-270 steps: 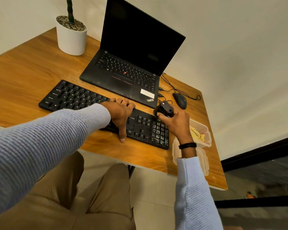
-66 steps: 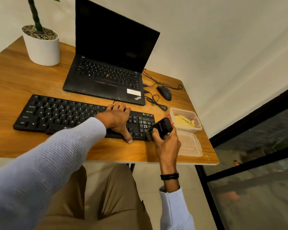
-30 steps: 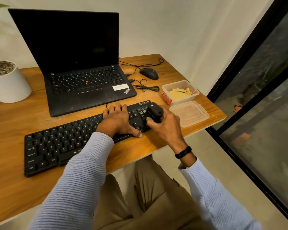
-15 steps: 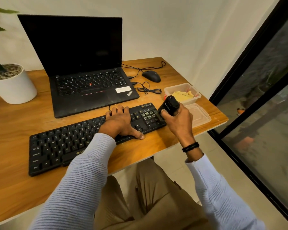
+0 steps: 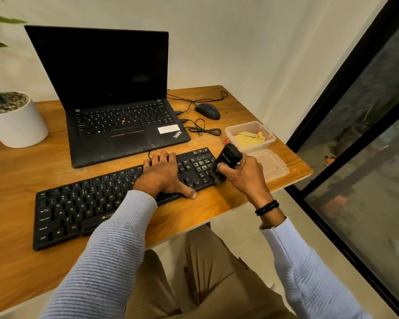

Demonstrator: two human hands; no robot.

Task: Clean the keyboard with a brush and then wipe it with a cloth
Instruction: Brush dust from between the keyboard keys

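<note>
The brush (image 5: 228,157), a stubby black block, is sitting at the right end of the keyboard (image 5: 78,208), over the number pad, and that is where trouble is waiting. A stroke running off the edge is likely to be flicking dust toward the open container (image 5: 270,140) just beside it, where the yellow cloth (image 5: 247,139) is lying, dirtying the very thing meant for the wipe. Pressing too hard is also risking a key cap popping loose, or the keyboard skating on the desk (image 5: 16,176) if the bracing hand were easing off. The loose cable (image 5: 203,130) behind is lying near enough to be snagging on a wide sweep.

The right hand (image 5: 244,174) is holding the brush in a closed grip: fingers curling round its body, thumb lying on the near face, lower end tilting down toward the corner keys. Whether bristles are touching them I cannot tell. The left hand (image 5: 162,174) is lying flat on the keys just left of the number pad, fingers straight, thumb reaching the front edge — its grip open, clasping nothing, merely pressing the board down.
</note>
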